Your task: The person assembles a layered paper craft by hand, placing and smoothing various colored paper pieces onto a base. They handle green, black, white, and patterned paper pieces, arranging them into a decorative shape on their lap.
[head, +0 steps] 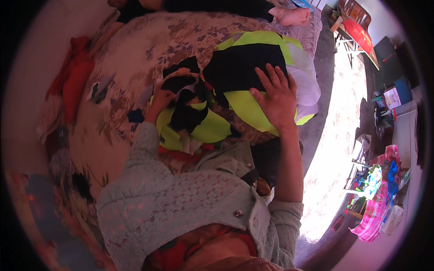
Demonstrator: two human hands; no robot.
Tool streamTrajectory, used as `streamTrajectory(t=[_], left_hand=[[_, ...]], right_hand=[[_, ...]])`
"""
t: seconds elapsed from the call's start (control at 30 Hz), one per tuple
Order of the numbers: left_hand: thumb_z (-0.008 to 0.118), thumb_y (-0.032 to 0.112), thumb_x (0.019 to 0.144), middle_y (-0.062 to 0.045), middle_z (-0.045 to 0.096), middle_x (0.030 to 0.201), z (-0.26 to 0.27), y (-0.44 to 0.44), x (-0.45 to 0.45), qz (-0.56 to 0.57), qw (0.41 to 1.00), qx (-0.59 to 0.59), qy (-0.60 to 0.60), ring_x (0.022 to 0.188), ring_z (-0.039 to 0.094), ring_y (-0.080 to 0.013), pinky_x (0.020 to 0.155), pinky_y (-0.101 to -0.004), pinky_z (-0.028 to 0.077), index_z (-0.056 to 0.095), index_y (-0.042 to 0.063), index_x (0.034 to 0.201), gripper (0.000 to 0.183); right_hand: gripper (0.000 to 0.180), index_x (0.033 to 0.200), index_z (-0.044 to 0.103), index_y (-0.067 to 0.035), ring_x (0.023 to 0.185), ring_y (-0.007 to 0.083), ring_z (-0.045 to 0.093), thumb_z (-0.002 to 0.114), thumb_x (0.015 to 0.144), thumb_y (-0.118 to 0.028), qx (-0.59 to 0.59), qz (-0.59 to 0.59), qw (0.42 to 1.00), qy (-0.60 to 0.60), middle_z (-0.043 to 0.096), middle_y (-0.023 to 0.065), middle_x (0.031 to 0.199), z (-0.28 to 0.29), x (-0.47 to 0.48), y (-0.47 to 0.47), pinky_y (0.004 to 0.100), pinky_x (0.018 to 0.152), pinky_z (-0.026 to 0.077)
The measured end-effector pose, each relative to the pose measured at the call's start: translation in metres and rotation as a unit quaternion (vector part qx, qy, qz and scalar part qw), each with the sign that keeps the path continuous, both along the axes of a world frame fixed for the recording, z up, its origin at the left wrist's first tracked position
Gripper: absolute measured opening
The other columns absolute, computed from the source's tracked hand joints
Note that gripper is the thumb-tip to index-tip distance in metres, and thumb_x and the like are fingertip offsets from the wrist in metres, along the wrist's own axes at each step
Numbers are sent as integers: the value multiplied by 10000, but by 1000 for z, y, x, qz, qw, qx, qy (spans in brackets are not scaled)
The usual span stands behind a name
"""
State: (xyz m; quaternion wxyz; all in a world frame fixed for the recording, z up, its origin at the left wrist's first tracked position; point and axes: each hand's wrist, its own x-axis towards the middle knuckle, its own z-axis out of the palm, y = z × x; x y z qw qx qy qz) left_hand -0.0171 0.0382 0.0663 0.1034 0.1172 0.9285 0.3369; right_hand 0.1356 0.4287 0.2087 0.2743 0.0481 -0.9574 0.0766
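My right hand (275,98) lies flat, fingers apart, on a black fabric piece (242,67). That piece rests on a spread stack of cloth with yellow-green fabric (249,110) and white fabric (303,81). To the left, my left hand (165,101) is at a loose heap of black scraps (186,117) and yellow-green scraps (212,127). Its fingers are bent and partly hidden, so whether they grip a scrap is unclear. A small dark blue scrap (136,116) lies left of my left wrist. Red fabric (176,155) shows under the heap, near my lap.
A floral bedspread (135,44) lies beneath the cloth. Another person's bare foot (291,16) and dark-clothed leg lie along the far edge. Red cloth (78,81) is at the left. Beyond the bed's right edge stand a small table (373,57) and a pink checked bag (373,216).
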Motion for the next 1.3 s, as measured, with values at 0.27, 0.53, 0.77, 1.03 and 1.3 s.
streamTrajectory(t=[0.27,0.53,0.77,1.03,1.3], left_hand=[[608,230,874,-55,608,728,5,5,3,116,976,70,173,707,580,-169,681,-298,453,665,16,937,230],[550,231,944,-13,572,754,133,66,-17,144,889,369,229,722,531,-82,640,-262,427,624,-4,949,246],[597,152,921,10,611,883,243,141,-29,-31,732,657,177,792,555,-61,727,-210,456,632,19,958,143],[527,126,953,-27,646,966,309,191,-12,-211,635,728,149,889,626,-131,795,-253,515,609,52,1018,128],[460,148,985,-54,652,991,322,220,44,-264,554,790,-4,900,634,-149,825,-285,518,577,57,1039,158]], right_hand=[[519,1319,514,-211,1303,267,401,534,878,-485,-9,-4,1000,-5,473,83,1383,3,3,-2,456,1107,215],[517,1322,513,-207,1308,270,395,543,876,-464,-19,-5,1000,-6,470,90,1387,2,4,-2,451,1113,206],[510,1335,502,-227,1295,262,413,543,884,-461,0,-10,1000,-5,476,65,1384,3,4,-2,446,1096,232],[519,1326,511,-213,1303,268,396,546,874,-466,-16,-3,1000,-9,472,86,1385,3,4,-5,456,1107,206],[712,1407,392,-114,1333,299,363,657,811,-397,-178,57,982,-9,421,157,1414,15,12,0,441,1100,221]])
